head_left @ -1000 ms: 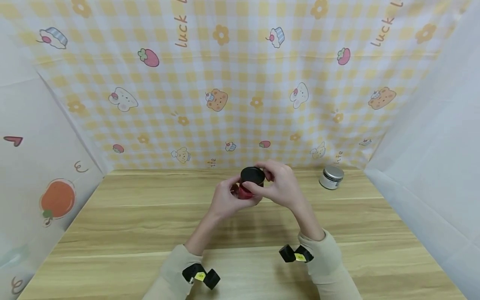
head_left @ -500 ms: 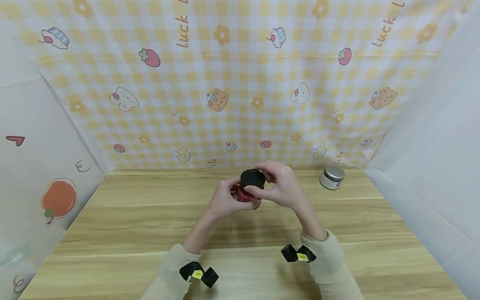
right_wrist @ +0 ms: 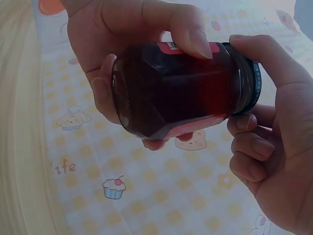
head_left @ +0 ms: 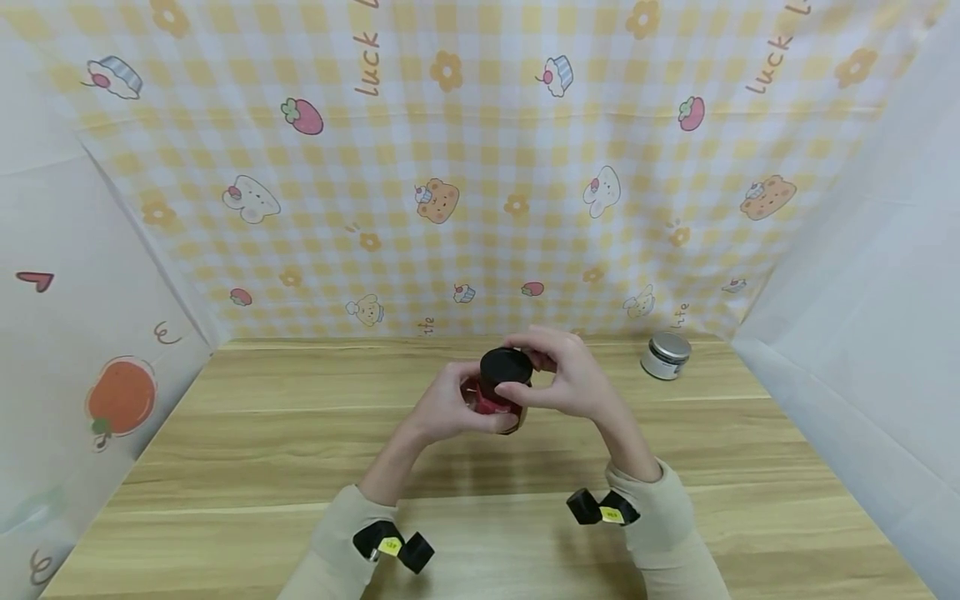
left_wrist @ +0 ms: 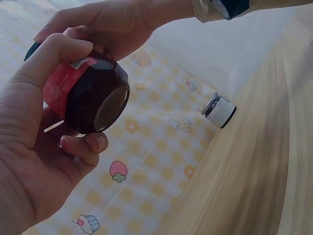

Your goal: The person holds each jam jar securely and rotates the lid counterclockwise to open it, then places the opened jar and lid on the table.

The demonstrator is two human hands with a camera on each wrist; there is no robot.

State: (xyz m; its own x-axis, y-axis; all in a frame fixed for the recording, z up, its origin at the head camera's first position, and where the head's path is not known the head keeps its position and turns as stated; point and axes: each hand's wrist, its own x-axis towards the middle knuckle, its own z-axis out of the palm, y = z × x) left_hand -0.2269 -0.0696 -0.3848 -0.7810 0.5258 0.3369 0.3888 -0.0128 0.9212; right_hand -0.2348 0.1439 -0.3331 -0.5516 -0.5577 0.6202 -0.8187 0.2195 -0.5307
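Observation:
A glass jar (right_wrist: 186,90) with dark red contents, a red label and a black lid (head_left: 506,365) is held above the table. My left hand (head_left: 447,406) grips the jar's body, its thumb across the label (left_wrist: 61,87) in the left wrist view. With thumb and fingers curled round the lid's edge, my right hand (head_left: 564,375) pinches the lid. In the right wrist view the lid (right_wrist: 250,81) sits on the jar's mouth. The jar's base (left_wrist: 111,108) faces the left wrist camera.
A small jar (head_left: 665,356) with a silver lid and white label stands at the back right of the wooden table (head_left: 300,442). Behind the table hangs a yellow checked cloth (head_left: 480,150). White sheets (head_left: 862,275) close off both sides.
Both hands have come slightly down and nearer with the jar, showing more of its red label and body below the lid. The silver-lidded jar stays in place.

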